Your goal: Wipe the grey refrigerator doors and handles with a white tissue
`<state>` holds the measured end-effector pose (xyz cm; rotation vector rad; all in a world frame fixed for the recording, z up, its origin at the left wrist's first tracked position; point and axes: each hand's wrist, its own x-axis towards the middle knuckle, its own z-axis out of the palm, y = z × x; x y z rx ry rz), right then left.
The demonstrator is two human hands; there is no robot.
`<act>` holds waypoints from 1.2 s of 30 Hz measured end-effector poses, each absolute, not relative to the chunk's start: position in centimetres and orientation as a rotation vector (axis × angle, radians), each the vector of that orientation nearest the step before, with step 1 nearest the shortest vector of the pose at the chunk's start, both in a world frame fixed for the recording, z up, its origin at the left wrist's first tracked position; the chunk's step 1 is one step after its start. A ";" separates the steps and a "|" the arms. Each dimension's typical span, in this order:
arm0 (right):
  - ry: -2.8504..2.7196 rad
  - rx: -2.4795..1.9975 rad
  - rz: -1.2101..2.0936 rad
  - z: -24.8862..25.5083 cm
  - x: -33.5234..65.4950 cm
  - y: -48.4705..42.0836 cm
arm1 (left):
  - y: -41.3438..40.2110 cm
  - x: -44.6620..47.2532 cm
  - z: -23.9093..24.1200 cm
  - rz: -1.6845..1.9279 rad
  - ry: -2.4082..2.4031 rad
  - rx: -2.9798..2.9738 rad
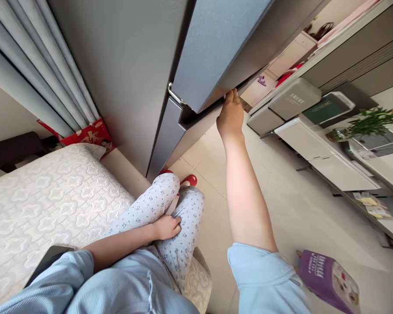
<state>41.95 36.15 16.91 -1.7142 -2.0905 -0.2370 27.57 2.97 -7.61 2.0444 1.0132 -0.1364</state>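
My right hand (231,115) reaches forward with the arm stretched out. Its fingers hook under the lower edge of a grey fridge door (216,48), where the gap above the lower door (165,139) shows. My left hand (166,226) rests on my knee, fingers curled against the flowered trouser leg (160,198). I am sitting on the edge of a bed, wearing a light blue top.
A quilted white mattress (46,205) lies at the left, with a dark phone (47,259) by my hip. Grey curtains (36,65) and a red box (91,135) stand behind. Shelves with boxes (294,98) and a plant (373,122) line the right; a purple bag (330,279) sits on the floor.
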 end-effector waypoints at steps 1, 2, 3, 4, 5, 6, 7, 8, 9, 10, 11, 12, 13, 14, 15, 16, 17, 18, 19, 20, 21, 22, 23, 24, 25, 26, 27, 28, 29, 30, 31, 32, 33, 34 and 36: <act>-2.090 -1.742 -0.243 17.1 42.0 36.4 | 3.0 27.6 -7.6 -0.140 1.008 2.041; -2.088 -1.772 -0.252 17.3 42.0 36.6 | 3.1 27.6 -7.5 -0.144 1.003 2.038; -2.088 -1.799 -0.259 17.6 42.0 36.8 | 3.2 27.6 -7.5 -0.149 0.998 2.037; -2.088 -1.819 -0.265 17.8 42.1 37.1 | 3.2 27.6 -7.4 -0.157 0.995 2.037; -2.086 -1.833 -0.265 18.0 42.1 37.4 | 3.3 27.6 -7.4 -0.165 0.992 2.039; -2.082 -1.841 -0.256 18.2 42.3 37.7 | 3.3 27.7 -7.3 -0.174 0.989 2.042; -2.077 -1.846 -0.236 18.4 42.4 38.1 | 3.4 27.7 -7.3 -0.182 0.986 2.046; -2.072 -1.849 -0.210 18.5 42.7 38.6 | 3.4 27.7 -7.3 -0.190 0.981 2.050; -2.067 -1.853 -0.183 18.6 42.9 39.0 | 3.5 27.7 -7.3 -0.194 0.978 2.056; -2.063 -1.856 -0.161 18.8 43.1 39.5 | 3.5 27.7 -7.3 -0.196 0.975 2.060; -2.062 -1.860 -0.149 18.9 43.4 39.9 | 3.5 27.7 -7.3 -0.196 0.974 2.063; -2.063 -1.867 -0.147 19.0 43.6 40.3 | 3.5 27.8 -7.4 -0.196 0.975 2.065; -2.065 -1.875 -0.152 19.1 43.7 40.6 | 3.5 27.8 -7.4 -0.195 0.974 2.066; -2.065 -1.886 -0.162 19.2 43.8 40.9 | 3.5 27.8 -7.4 -0.194 0.974 2.067; -2.064 -1.900 -0.174 19.3 43.9 41.1 | 3.5 27.9 -7.4 -0.194 0.973 2.066; -2.062 -1.918 -0.186 19.3 43.9 41.2 | 3.5 27.9 -7.4 -0.193 0.972 2.064; -2.061 -1.938 -0.196 19.3 43.9 41.2 | 3.5 27.9 -7.3 -0.189 0.974 2.062; -2.061 -1.954 -0.204 19.3 43.9 41.1 | 3.5 27.9 -7.3 -0.186 0.977 2.060; -2.061 -1.962 -0.211 19.3 43.8 41.0 | 3.5 27.9 -7.3 -0.183 0.980 2.057; -2.060 -1.965 -0.215 19.3 43.8 40.9 | 3.5 27.9 -7.3 -0.182 0.982 2.055; -2.056 -1.960 -0.214 19.2 43.8 40.7 | 3.5 27.9 -7.2 -0.180 0.983 2.053; -2.050 -1.947 -0.210 19.1 43.7 40.5 | 3.5 27.9 -7.2 -0.177 0.984 2.053; -2.043 -1.932 -0.207 19.1 43.6 40.3 | 3.5 27.9 -7.2 -0.172 0.983 2.053; -2.037 -1.924 -0.207 19.0 43.5 40.1 | 3.4 27.9 -7.3 -0.165 0.981 2.053; -2.035 -1.926 -0.211 18.9 43.3 39.9 | 3.4 27.8 -7.3 -0.157 0.982 2.054; -2.037 -1.934 -0.222 18.9 43.1 39.6 | 3.3 27.8 -7.4 -0.148 0.983 2.055; -2.041 -1.945 -0.237 18.8 42.9 39.2 | 3.3 27.8 -7.5 -0.140 0.987 2.055; -2.045 -1.953 -0.253 18.7 42.7 38.9 | 3.2 27.8 -7.7 -0.132 0.992 2.055; -2.047 -1.953 -0.264 18.6 42.5 38.5 | 3.2 27.7 -7.8 -0.126 0.997 2.054; -2.049 -1.935 -0.268 18.4 42.3 38.1 | 3.1 27.7 -7.9 -0.118 0.999 2.054; -2.053 -1.899 -0.266 18.2 42.2 37.7 | 3.0 27.6 -8.0 -0.112 1.002 2.055; -2.058 -1.854 -0.259 17.9 42.1 37.3 | 3.0 27.6 -8.1 -0.106 1.003 2.057; -2.063 -1.809 -0.252 17.7 42.0 36.8 | 2.9 27.5 -8.1 -0.102 1.004 2.059; -2.071 -1.768 -0.247 17.4 41.9 36.4 | 2.9 27.5 -8.1 -0.099 1.006 2.062; -2.080 -1.715 -0.246 17.1 41.5 35.2 | 2.9 27.4 -7.9 -0.097 1.014 2.070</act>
